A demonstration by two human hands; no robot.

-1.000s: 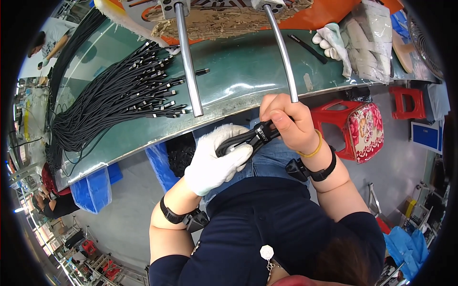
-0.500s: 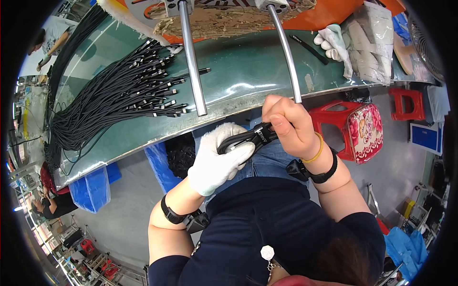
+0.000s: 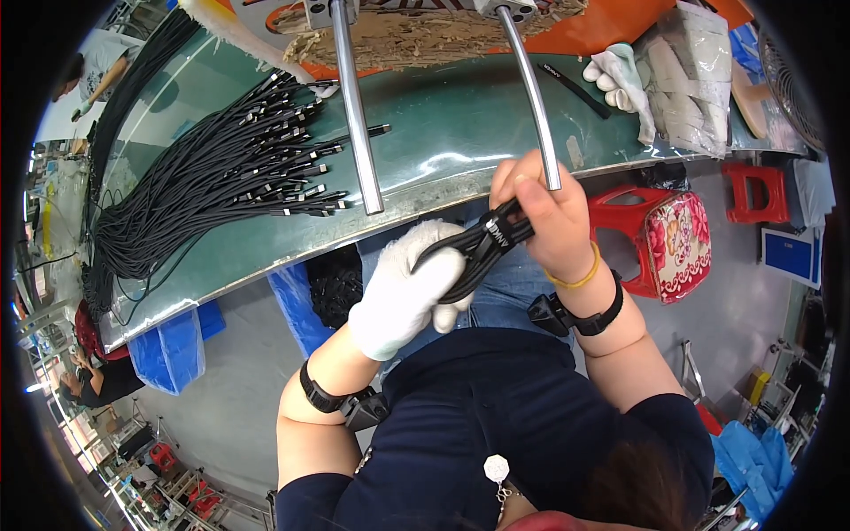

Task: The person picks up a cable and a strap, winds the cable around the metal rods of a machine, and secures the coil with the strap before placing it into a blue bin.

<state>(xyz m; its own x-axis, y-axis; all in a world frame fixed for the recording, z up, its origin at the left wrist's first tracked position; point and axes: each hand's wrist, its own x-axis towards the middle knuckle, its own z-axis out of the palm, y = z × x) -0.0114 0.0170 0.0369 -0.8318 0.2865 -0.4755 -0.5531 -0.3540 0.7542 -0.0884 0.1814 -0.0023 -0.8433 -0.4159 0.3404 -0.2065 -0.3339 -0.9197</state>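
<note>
Landmark: green table point(image 3: 443, 133). Coiled black cable point(image 3: 482, 265) is held just off the table's near edge, above the lap. Left hand point(image 3: 407, 288), in a white glove: fingers curled closed around the coil's loops. Right hand point(image 3: 553, 217), bare: fingers bent, thumb and fingertips pinching the coil's other end by its strap.

In the way: left metal rod point(image 3: 357, 115) and right metal rod point(image 3: 529, 97) come down over the table; the right one's tip overlaps the right hand in view, contact can't be told. Big black cable pile point(image 3: 195, 168) on table's left part, plug ends toward its middle. On table's right part: loose black strap point(image 3: 575, 91), spare white glove point(image 3: 613, 80). Red stool point(image 3: 615, 221) with floral cushion point(image 3: 680, 243) off the table's near side, right.

Containers: clear plastic bag point(image 3: 686, 80) at table's right, pale contents; blue liner point(image 3: 297, 305) below table's near edge, small black pieces point(image 3: 336, 296) beside or in it; blue bag point(image 3: 168, 354) below table's left end, contents unclear.
</note>
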